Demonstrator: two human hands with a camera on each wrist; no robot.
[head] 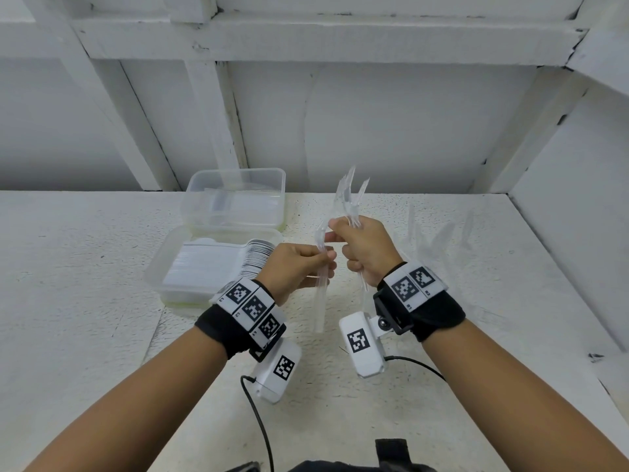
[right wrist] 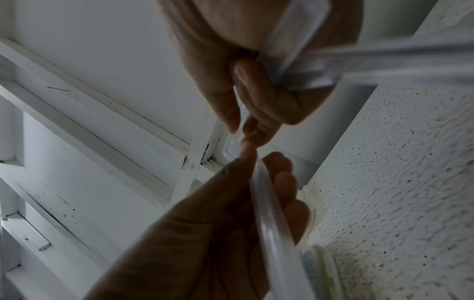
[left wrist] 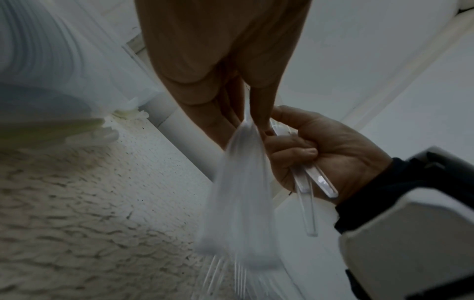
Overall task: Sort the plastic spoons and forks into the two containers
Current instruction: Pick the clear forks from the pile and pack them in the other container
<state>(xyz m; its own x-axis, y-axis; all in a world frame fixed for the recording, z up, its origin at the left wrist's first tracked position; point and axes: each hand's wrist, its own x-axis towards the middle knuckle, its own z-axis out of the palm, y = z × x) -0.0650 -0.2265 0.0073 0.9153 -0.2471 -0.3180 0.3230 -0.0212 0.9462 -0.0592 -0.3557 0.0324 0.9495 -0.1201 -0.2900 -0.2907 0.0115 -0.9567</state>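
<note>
We hold both hands up over the white tabletop, close together and just in front of us. Our right hand is curled tight round a bunch of clear plastic forks, whose tines fan upward past the knuckles while the handles stick out below the fist. Its thumb and forefinger also pinch the top of a clear utensil that hangs between the two hands. Our left hand grips that same utensil lower down, fingers curled round the handle, which runs on down below the hand (whether it is one piece or several stacked, and spoon or fork, we cannot tell: it is clear plastic and blurred in the left wrist view). In the right wrist view the fingertips of the two hands almost touch at the utensil's rounded end.

To our left two clear plastic containers sit on the tabletop, one just behind the other. The near container holds a tight row of white plastic spoons, their bowls nested toward the right end. The far container holds a few clear pieces lying flat, too faint to name.
</note>
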